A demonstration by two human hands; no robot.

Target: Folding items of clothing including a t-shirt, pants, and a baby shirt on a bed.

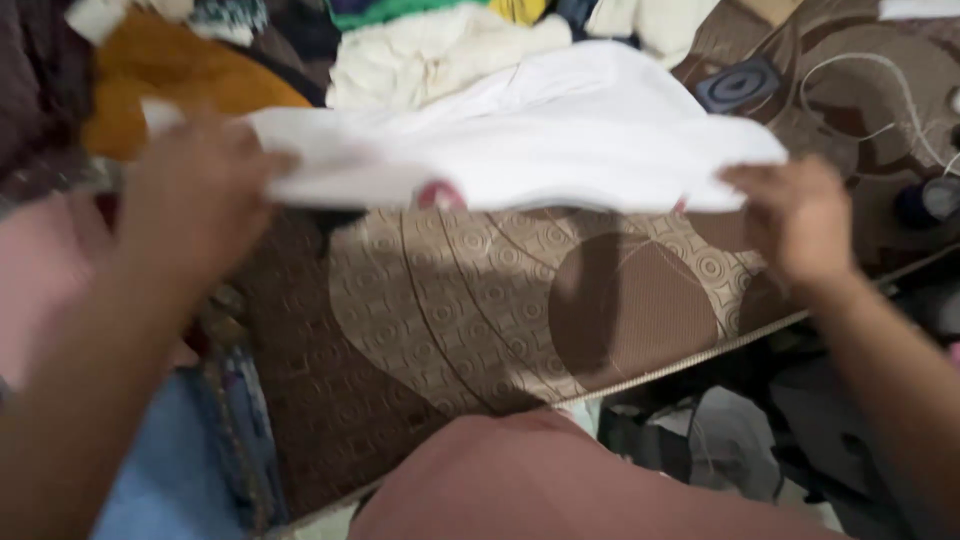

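While your left hand (195, 195) and right hand (795, 215) each pinch shut on one end of one white cloth (540, 140), it hangs stretched between them above the brown patterned mat (470, 310).

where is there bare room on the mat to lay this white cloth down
Bare brown patterned mat lies below the white cloth, between the left hand and right hand. The far edge is crowded with piled clothes.
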